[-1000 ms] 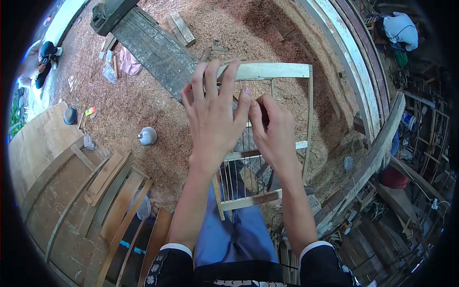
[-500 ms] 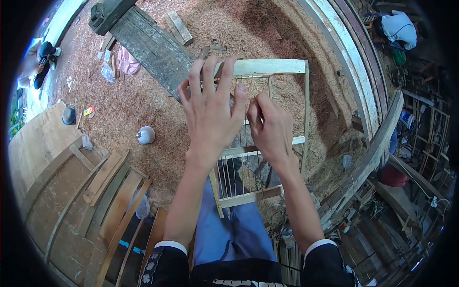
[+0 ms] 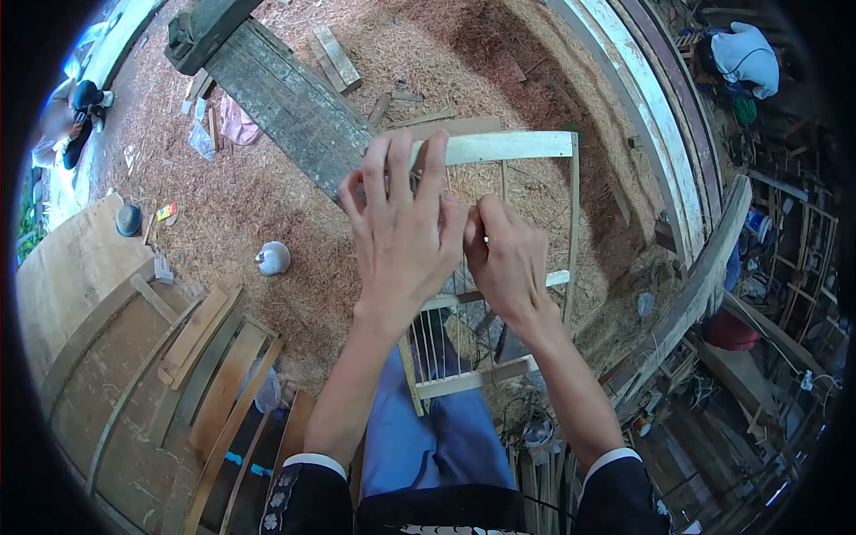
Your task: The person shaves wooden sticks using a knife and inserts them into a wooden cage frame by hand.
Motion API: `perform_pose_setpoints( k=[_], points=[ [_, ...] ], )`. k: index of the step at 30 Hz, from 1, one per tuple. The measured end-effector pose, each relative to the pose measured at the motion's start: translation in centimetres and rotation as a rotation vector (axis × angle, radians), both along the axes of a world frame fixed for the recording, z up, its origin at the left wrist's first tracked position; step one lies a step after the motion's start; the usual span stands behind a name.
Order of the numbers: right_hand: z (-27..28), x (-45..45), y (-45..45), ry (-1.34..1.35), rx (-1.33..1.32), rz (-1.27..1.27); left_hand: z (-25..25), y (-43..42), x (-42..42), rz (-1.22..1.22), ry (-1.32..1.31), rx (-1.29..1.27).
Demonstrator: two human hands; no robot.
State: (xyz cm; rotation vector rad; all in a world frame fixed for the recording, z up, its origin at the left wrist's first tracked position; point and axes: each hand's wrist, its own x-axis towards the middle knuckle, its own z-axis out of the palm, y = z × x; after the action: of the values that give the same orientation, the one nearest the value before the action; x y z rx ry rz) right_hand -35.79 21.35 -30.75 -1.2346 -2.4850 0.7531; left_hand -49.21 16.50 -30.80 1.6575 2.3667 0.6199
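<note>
A light wooden frame (image 3: 510,145) with crossbars and thin rods or strings stands in front of my legs. My left hand (image 3: 401,218) lies over its upper left part, fingers spread across the pale top bar. Close beside it, my right hand (image 3: 513,259) is closed, with thumb and index finger pinched near the thin strands in the middle. What that pinch holds is too small to make out. The lower crossbar (image 3: 477,377) shows below my hands.
A weathered plank bench (image 3: 285,98) runs behind the frame. A white round container (image 3: 274,258) sits on wood shavings. Boards (image 3: 203,334) lie at left; a long beam (image 3: 704,276) stands right. One person (image 3: 747,58) is at upper right, another (image 3: 71,120) at upper left.
The frame's top bar appears slightly lower in view. My left thumb has bent in toward the strands, and my right hand has shifted slightly downward.
</note>
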Motion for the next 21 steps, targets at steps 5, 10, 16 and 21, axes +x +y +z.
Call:
perform_pose_setpoints(
  k=[5,10,16,21],
  points=[
    [-0.2,-0.1,0.9,-0.01,-0.029,0.014,0.1,0.2,0.2,-0.016,0.02,-0.026],
    [-0.3,-0.9,1.2,-0.023,-0.017,-0.007,0.3,0.0,0.0,-0.03,-0.004,-0.026],
    [1.8,-0.4,0.3,0.015,-0.153,-0.149,0.2,-0.2,0.2,-0.007,-0.037,0.031],
    [2.5,3.9,-2.8,-0.009,0.053,-0.129,-0.9,-0.9,-0.3,0.023,-0.097,0.241]
  ],
)
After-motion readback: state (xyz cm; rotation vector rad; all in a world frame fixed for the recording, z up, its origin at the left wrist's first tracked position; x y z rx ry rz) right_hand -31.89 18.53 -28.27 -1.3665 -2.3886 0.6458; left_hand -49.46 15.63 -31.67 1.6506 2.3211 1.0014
